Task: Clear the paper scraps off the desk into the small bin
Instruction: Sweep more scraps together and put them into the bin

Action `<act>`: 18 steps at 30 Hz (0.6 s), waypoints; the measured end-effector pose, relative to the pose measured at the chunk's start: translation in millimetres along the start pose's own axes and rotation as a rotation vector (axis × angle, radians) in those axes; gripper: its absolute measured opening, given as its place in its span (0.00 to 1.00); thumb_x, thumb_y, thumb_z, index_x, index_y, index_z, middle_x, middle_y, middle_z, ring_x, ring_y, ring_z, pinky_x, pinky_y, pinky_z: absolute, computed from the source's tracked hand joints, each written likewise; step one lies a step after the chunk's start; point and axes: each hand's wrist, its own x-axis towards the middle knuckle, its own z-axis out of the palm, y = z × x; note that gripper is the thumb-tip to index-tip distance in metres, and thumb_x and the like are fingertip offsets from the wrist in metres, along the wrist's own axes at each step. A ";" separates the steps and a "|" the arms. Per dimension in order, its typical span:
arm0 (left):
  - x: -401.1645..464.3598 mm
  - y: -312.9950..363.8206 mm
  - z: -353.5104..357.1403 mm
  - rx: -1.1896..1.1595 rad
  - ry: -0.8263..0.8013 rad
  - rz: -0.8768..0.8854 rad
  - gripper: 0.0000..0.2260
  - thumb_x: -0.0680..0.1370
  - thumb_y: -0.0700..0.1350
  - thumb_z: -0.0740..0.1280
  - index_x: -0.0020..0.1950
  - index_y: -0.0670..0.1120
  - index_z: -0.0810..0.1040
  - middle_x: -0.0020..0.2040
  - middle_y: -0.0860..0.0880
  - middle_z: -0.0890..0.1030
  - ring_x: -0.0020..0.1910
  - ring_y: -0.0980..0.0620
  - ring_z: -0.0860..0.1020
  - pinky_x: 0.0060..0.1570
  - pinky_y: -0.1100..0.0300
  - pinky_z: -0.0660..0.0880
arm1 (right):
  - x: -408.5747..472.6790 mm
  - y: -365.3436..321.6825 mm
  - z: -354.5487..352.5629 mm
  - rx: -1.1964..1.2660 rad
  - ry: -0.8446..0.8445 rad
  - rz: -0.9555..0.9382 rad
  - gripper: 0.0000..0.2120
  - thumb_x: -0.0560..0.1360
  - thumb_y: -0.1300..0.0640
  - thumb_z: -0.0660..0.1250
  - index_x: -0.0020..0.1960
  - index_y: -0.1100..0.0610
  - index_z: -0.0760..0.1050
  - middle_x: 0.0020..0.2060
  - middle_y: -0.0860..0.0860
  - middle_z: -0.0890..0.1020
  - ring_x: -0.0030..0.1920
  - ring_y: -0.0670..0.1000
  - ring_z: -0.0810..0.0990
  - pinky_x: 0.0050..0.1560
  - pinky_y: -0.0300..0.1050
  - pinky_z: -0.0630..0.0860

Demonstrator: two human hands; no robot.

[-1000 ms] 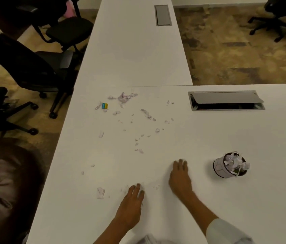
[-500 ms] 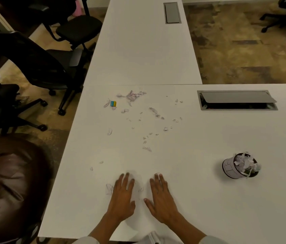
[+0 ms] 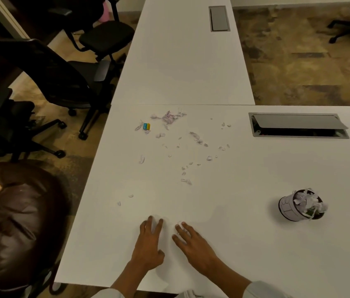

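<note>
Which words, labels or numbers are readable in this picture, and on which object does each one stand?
None can be read.
Small blue and yellow item: possibly printed, too small and blurred to read.
Small bin: pale line markings on its side, no legible text.
Paper scraps: no readable writing.

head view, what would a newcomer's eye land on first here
First, the paper scraps strewn over the white desk. Next, both hands: the left hand and right hand lie on the near edge. To the right stands the small bin, heaped with crumpled paper.
</note>
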 end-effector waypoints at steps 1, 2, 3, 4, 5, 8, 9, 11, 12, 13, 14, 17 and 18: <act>-1.2 7.3 2.8 -0.008 -0.005 0.027 0.43 0.68 0.45 0.66 0.76 0.54 0.42 0.77 0.43 0.45 0.75 0.42 0.45 0.68 0.55 0.67 | -6.4 3.7 -0.2 -0.015 0.020 -0.020 0.31 0.60 0.59 0.80 0.62 0.55 0.77 0.64 0.56 0.78 0.63 0.58 0.77 0.59 0.48 0.77; -1.9 14.1 5.7 -0.012 -0.007 0.055 0.43 0.69 0.41 0.65 0.75 0.54 0.40 0.77 0.43 0.44 0.75 0.41 0.44 0.68 0.56 0.66 | -13.0 7.3 -0.4 -0.021 0.039 -0.034 0.29 0.61 0.59 0.80 0.61 0.55 0.78 0.63 0.55 0.79 0.62 0.57 0.77 0.56 0.46 0.79; -1.8 20.6 8.4 -0.008 -0.012 0.082 0.43 0.70 0.37 0.64 0.75 0.54 0.39 0.77 0.43 0.42 0.75 0.41 0.43 0.68 0.57 0.65 | -19.3 10.7 -1.1 -0.021 0.053 -0.039 0.28 0.61 0.59 0.80 0.60 0.55 0.78 0.62 0.53 0.79 0.61 0.56 0.78 0.53 0.43 0.80; -1.0 26.9 10.6 -0.001 -0.016 0.106 0.43 0.71 0.34 0.63 0.75 0.54 0.39 0.77 0.43 0.40 0.75 0.42 0.42 0.69 0.57 0.63 | -25.2 13.4 -2.1 -0.018 0.065 -0.039 0.27 0.60 0.59 0.81 0.58 0.55 0.79 0.60 0.52 0.80 0.59 0.54 0.79 0.47 0.40 0.81; 0.0 33.0 11.9 0.020 -0.021 0.129 0.43 0.71 0.32 0.63 0.75 0.53 0.39 0.77 0.44 0.38 0.75 0.42 0.41 0.70 0.57 0.62 | -30.6 15.8 -4.0 -0.016 0.076 -0.032 0.26 0.59 0.58 0.81 0.56 0.54 0.81 0.58 0.50 0.81 0.57 0.52 0.80 0.41 0.37 0.81; 3.9 45.7 15.2 0.151 -0.059 0.173 0.43 0.72 0.27 0.62 0.76 0.49 0.40 0.76 0.43 0.34 0.75 0.41 0.39 0.72 0.53 0.58 | -40.3 22.1 -10.7 -0.023 0.095 -0.009 0.21 0.57 0.57 0.81 0.49 0.53 0.83 0.53 0.47 0.82 0.50 0.49 0.75 0.24 0.35 0.75; 5.1 47.0 16.5 0.190 -0.074 0.166 0.42 0.72 0.27 0.62 0.76 0.47 0.42 0.76 0.42 0.35 0.75 0.40 0.39 0.73 0.51 0.57 | -41.4 24.1 -11.6 -0.028 0.095 -0.001 0.19 0.57 0.58 0.81 0.48 0.52 0.83 0.52 0.46 0.82 0.47 0.48 0.73 0.21 0.35 0.73; 6.0 47.7 17.6 0.260 -0.042 0.166 0.39 0.70 0.28 0.67 0.76 0.41 0.51 0.77 0.38 0.44 0.75 0.37 0.49 0.70 0.52 0.64 | -40.9 26.3 -12.1 -0.036 0.082 0.024 0.18 0.55 0.59 0.81 0.43 0.51 0.82 0.47 0.45 0.82 0.43 0.46 0.74 0.19 0.35 0.70; 6.7 45.9 19.2 0.285 -0.012 0.180 0.39 0.65 0.31 0.74 0.72 0.38 0.61 0.75 0.37 0.56 0.72 0.36 0.61 0.63 0.54 0.72 | -39.6 25.6 -13.0 -0.038 0.070 0.039 0.17 0.54 0.59 0.81 0.41 0.51 0.82 0.44 0.44 0.82 0.41 0.46 0.76 0.19 0.35 0.69; 8.0 43.0 20.8 0.314 -0.005 0.193 0.39 0.56 0.35 0.81 0.65 0.37 0.72 0.69 0.36 0.69 0.63 0.38 0.73 0.50 0.59 0.79 | -37.9 24.1 -14.2 -0.041 0.064 0.051 0.16 0.54 0.59 0.81 0.39 0.50 0.82 0.41 0.44 0.82 0.39 0.45 0.77 0.19 0.35 0.69; 7.8 39.0 21.2 0.351 -0.015 0.210 0.37 0.47 0.37 0.84 0.55 0.38 0.79 0.59 0.38 0.78 0.53 0.43 0.80 0.36 0.63 0.80 | -36.3 22.2 -15.5 -0.042 0.067 0.067 0.15 0.54 0.59 0.81 0.38 0.50 0.82 0.40 0.44 0.82 0.37 0.45 0.78 0.20 0.35 0.69; 7.8 31.5 17.7 0.353 0.024 0.251 0.27 0.42 0.36 0.82 0.39 0.43 0.81 0.42 0.45 0.81 0.36 0.52 0.79 0.19 0.67 0.71 | -30.7 21.2 -14.2 0.005 0.104 0.153 0.15 0.54 0.61 0.81 0.37 0.50 0.83 0.37 0.43 0.83 0.35 0.45 0.78 0.23 0.35 0.72; 7.3 30.7 14.4 0.337 0.042 0.262 0.24 0.43 0.35 0.81 0.36 0.43 0.80 0.39 0.47 0.79 0.33 0.52 0.78 0.17 0.66 0.69 | -29.8 22.6 -14.2 0.070 0.129 0.197 0.14 0.56 0.62 0.81 0.39 0.49 0.83 0.36 0.43 0.84 0.34 0.45 0.79 0.26 0.35 0.73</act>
